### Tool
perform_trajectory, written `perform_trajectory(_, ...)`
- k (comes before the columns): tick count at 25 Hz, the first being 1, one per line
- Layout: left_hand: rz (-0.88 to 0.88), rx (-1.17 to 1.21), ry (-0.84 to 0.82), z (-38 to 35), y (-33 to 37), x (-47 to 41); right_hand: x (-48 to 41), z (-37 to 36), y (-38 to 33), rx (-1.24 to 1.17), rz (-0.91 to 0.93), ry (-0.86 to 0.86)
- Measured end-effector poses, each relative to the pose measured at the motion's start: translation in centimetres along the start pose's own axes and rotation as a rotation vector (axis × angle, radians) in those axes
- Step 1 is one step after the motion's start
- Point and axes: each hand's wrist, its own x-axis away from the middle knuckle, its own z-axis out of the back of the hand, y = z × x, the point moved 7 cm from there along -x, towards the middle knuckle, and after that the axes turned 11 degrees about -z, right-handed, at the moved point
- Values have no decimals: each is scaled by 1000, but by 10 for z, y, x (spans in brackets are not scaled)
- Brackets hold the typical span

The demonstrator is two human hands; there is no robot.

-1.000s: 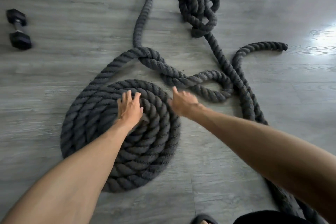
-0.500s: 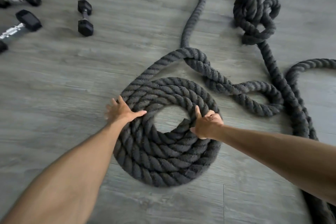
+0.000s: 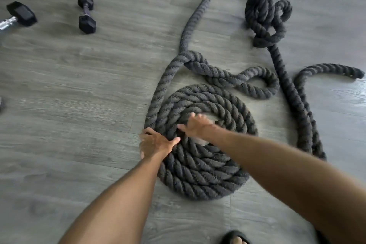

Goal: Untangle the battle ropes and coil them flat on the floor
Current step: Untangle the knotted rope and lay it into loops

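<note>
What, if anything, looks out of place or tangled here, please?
A bulky knot bunches the far right rope, near the top. A loose twisted loop lies just beyond the flat coil, crossing itself. Both look untidy beside its neat turns.

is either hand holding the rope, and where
Left hand presses the coil at its outer left edge; right hand over the inner turns, too blurred to tell.

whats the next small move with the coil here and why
Probably draw the loose strand in snug against the coil as its next outer turn. The left hand rests on the coil's outer left edge where that strand leaves it, the right hand lies on the inner turns, and slack sits in the twisted loop beyond.
</note>
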Motion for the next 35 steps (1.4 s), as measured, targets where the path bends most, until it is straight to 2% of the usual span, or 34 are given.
perform_trajectory(3, -15, 34, -54, 9, -4, -19, 5, -37, -17, -344, -180, -92)
perform_trajectory(5, -9, 83, 23, 32, -5, -42, 6, -48, -13, -362, -217, -28)
perform_trajectory(8, -199, 505, 238, 82, 31, -78, 3, -55, -11, -343, -215, 22)
perform_trajectory(10, -296, 724, 170, 99, 65, -100, 0, -56, -14, -346, -218, 41)
perform_trajectory(12, -305, 846, 50, 101, 90, -121, -2, -59, -14, -344, -210, 80)
perform_trajectory(15, -394, 807, 82, 106, 103, -128, -3, -64, -9, -326, -180, 90)
perform_trajectory(20, -773, 378, 223, 120, 145, -56, 23, -71, 0, -252, -124, 9)
perform_trajectory(23, -865, 177, 165, 99, 159, -13, 50, -93, 13, -152, -39, -2)
perform_trajectory(26, -922, -8, 182, 73, 172, 29, 77, -114, 30, -29, 53, -16)
perform_trajectory(29, -904, -71, 163, 57, 179, 49, 97, -118, 48, -25, 122, -16)
perform_trajectory(32, -732, 127, 48, 46, 166, 36, 102, -122, 62, -69, 138, 25)
perform_trajectory(35, -550, 283, 36, 35, 146, 28, 100, -122, 65, -78, 94, 68)
